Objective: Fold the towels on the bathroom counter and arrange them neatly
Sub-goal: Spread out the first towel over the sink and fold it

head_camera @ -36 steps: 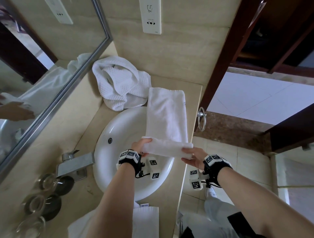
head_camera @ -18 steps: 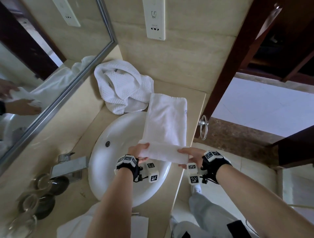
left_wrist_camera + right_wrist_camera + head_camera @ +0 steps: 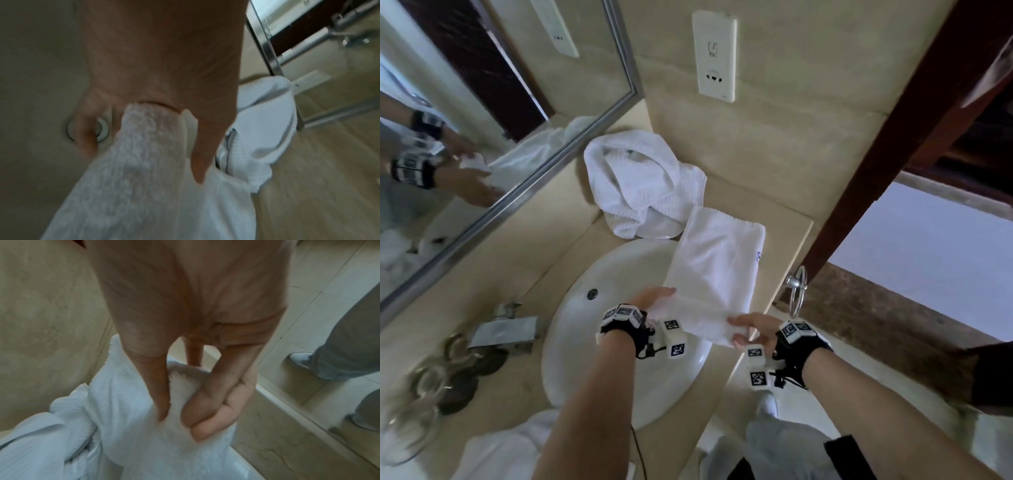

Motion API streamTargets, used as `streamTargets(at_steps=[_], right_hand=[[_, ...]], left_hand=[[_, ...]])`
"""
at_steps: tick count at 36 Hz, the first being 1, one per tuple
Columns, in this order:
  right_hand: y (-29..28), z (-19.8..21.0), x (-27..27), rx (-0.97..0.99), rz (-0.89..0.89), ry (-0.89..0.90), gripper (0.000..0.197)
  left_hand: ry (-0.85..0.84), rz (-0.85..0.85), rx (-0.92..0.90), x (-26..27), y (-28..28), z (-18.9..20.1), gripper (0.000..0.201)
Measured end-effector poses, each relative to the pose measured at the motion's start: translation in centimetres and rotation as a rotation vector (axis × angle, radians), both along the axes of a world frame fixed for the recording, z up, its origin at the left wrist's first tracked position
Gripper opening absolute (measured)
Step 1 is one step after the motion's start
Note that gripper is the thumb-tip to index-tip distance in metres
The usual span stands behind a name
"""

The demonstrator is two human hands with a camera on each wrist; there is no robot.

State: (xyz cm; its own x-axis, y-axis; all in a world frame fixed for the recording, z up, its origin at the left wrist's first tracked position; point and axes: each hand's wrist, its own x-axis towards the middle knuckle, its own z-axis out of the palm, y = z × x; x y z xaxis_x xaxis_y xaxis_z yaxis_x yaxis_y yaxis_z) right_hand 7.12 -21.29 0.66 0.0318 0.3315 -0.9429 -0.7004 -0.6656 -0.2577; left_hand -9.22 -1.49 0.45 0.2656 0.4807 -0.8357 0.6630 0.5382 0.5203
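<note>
A narrow white towel (image 3: 717, 260) lies lengthwise over the right side of the sink and the counter, its near end lifted. My left hand (image 3: 654, 298) pinches the near left corner of that towel (image 3: 148, 146), thumb on top. My right hand (image 3: 748, 329) grips the near right corner, thumb above and fingers curled beneath the towel (image 3: 185, 402). A crumpled white waffle towel (image 3: 640, 192) sits in a heap at the counter's far corner by the mirror. Another white towel (image 3: 496, 448) lies on the counter close to me, partly hidden by my left arm.
The white oval sink (image 3: 592, 342) fills the counter's middle, with a chrome faucet (image 3: 503, 330) on its left. Several drinking glasses (image 3: 431, 383) stand at the near left. A mirror (image 3: 465, 120) runs along the left. A chrome towel ring (image 3: 798, 291) hangs off the counter's right edge.
Both hands still hold the towel's near end and keep its rolled edge raised. The head view has shifted and tilted, so the scene sits lower in the picture.
</note>
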Motion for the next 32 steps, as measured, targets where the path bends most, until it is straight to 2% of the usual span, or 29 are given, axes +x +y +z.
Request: streamTargets(at_steps=[4,8,10,12,13,14,16,18,22,26,30,31,32], right_hand=[[1.2,-0.8,1.2,-0.039,0.118,-0.008,0.032],[2.1,-1.0,1.8,-0.039,0.275,-0.116,0.039],[2.3,-0.5,2.1,-0.032,0.342,-0.150,0.044],[2.3,-0.5,2.6,-0.018,0.302,-0.116,0.043],[2.1,-0.3,2.7,-0.013,0.269,-0.087,0.043],[2.1,-0.3,2.9,0.007,0.240,-0.042,0.046],[1.8,0.0,3.2,0.054,0.204,0.019,0.051],[1.3,0.4,3.7,0.084,0.109,0.085,0.042],[1.2,0.5,4.2,0.092,0.094,-0.006,0.061],[1.9,-0.2,4.1,0.047,0.022,-0.071,0.050],[3.5,0.1,4.1,-0.014,-0.032,-0.137,0.029],[3.7,-0.1,4.3,-0.030,-0.042,-0.143,0.030],[4.0,-0.5,4.6,-0.055,-0.060,-0.141,0.035]], left_hand=[[-0.059,0.000,-0.017,-0.7,0.2,1.2,0.057],[-0.072,-0.042,0.046,-1.2,0.4,-0.3,0.075],[-0.070,-0.030,0.096,-0.8,-0.2,0.8,0.062],[-0.031,-0.032,0.096,-0.2,-0.4,1.0,0.043],[-0.009,-0.035,0.096,0.1,-0.1,0.5,0.044],[0.021,-0.040,0.094,0.7,0.1,0.7,0.049],[0.080,-0.028,0.099,1.3,1.2,-0.6,0.075],[0.096,-0.002,0.096,1.8,1.7,-0.9,0.096],[0.171,0.008,0.139,3.0,1.8,-0.3,0.083],[0.194,-0.006,0.135,3.6,2.3,-0.8,0.085],[0.162,-0.150,0.080,3.5,4.4,-2.5,0.094],[0.126,-0.168,0.026,3.5,4.6,-1.6,0.091],[0.049,-0.161,-0.020,3.6,4.5,-0.6,0.074]])
